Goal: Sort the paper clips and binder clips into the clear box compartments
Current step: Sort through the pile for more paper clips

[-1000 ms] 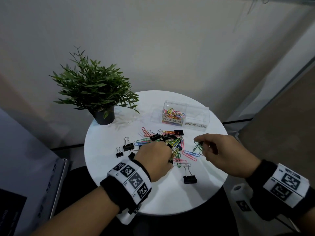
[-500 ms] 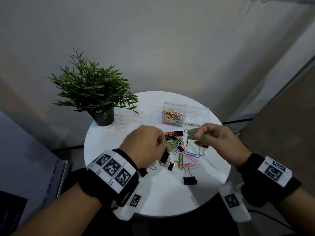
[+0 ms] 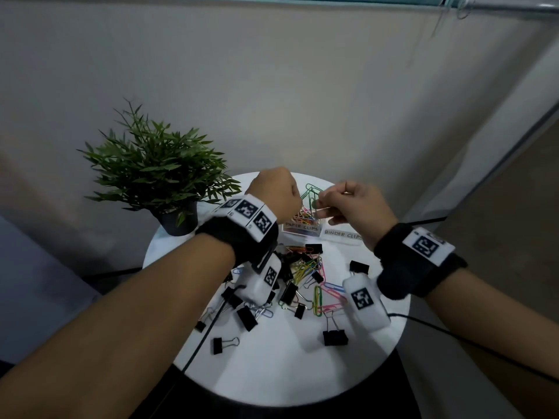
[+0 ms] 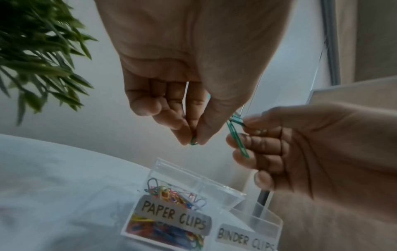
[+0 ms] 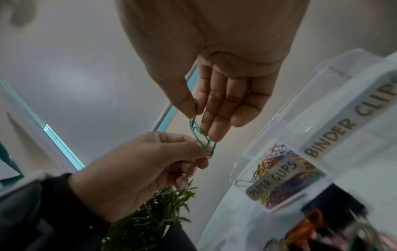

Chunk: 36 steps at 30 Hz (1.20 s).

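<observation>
Several linked green paper clips [image 3: 311, 195] hang between my two hands above the clear box [image 3: 341, 237]. My left hand [image 3: 298, 204] pinches the lower end of the green clips [image 5: 207, 151]. My right hand [image 3: 323, 202] pinches their upper end [image 5: 195, 108] between thumb and fingers. In the left wrist view, the left fingertips [image 4: 187, 135] nip a green clip [image 4: 194, 142] over the compartment labelled PAPER CLIPS [image 4: 171, 215], which holds many coloured clips. The BINDER CLIPS compartment [image 4: 257, 220] looks empty. Mixed paper clips and black binder clips [image 3: 302, 270] lie on the round white table [image 3: 287, 376].
A potted plant [image 3: 157, 173] stands at the table's back left, close to my left wrist. Loose binder clips [image 3: 334, 337] lie toward the front. A black cable [image 3: 199, 343] crosses the table's left front edge. A wall stands right behind the table.
Both hands have risen from the pile to above the box. The right hand brought green clips up, and the left hand now pinches them too.
</observation>
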Motion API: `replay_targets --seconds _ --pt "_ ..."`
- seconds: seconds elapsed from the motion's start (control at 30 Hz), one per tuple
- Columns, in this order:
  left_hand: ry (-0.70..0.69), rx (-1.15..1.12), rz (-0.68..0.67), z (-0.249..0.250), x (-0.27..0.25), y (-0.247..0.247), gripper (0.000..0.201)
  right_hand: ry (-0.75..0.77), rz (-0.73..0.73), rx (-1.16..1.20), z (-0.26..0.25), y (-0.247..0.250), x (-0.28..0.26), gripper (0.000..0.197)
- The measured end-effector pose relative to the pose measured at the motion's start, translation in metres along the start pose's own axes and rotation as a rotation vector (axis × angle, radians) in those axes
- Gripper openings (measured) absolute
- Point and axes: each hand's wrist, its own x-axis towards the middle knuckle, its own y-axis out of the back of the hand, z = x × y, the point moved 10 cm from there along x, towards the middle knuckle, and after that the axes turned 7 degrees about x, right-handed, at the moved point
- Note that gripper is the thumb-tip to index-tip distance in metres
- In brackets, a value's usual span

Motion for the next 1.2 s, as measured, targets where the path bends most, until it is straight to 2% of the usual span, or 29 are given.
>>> replay_targets --seconds 0.13,0.33,0.5,0.63,0.7,0.8,0.9,0.97,1.07,1.2 --pt "0.04 0.1 -0.07 -0.003 0.021 -0.017 0.014 0.006 0.036 -0.042 0.0 0.003 0.025 0.015" --pt "0.04 0.182 -0.078 -0.013 0.03 -0.036 0.014 0.023 0.073 -0.182 0.008 0.015 0.045 0.004" --pt "0.025 0.146 -0.08 -0.019 0.024 -0.04 0.01 0.033 0.022 -0.451 0.021 0.015 0.06 0.011" --pt "0.005 0.093 -0.056 -0.021 0.001 -0.027 0.008 0.133 -0.062 -0.811 0.02 -0.008 0.063 0.011" --pt "-0.013 0.066 -0.069 -0.016 -0.018 -0.023 0.011 0.156 -0.112 -0.95 0.022 -0.02 0.059 0.01" --pt "-0.055 0.025 -0.139 -0.003 -0.052 -0.025 0.011 0.162 -0.179 -1.116 0.027 -0.027 0.049 0.019" --pt "-0.111 0.044 -0.222 0.01 -0.083 -0.04 0.012 0.27 -0.185 -1.117 0.019 -0.024 0.027 0.027" --pt "-0.161 0.099 -0.262 0.021 -0.097 -0.054 0.013 0.341 -0.164 -1.051 0.01 -0.018 0.005 0.022" --pt "-0.234 0.2 -0.309 0.036 -0.107 -0.073 0.018 0.253 -0.274 -1.097 0.022 -0.009 -0.028 0.014" --pt "-0.244 0.295 -0.317 0.044 -0.112 -0.082 0.013 0.118 -0.371 -1.183 0.048 -0.001 -0.056 0.019"
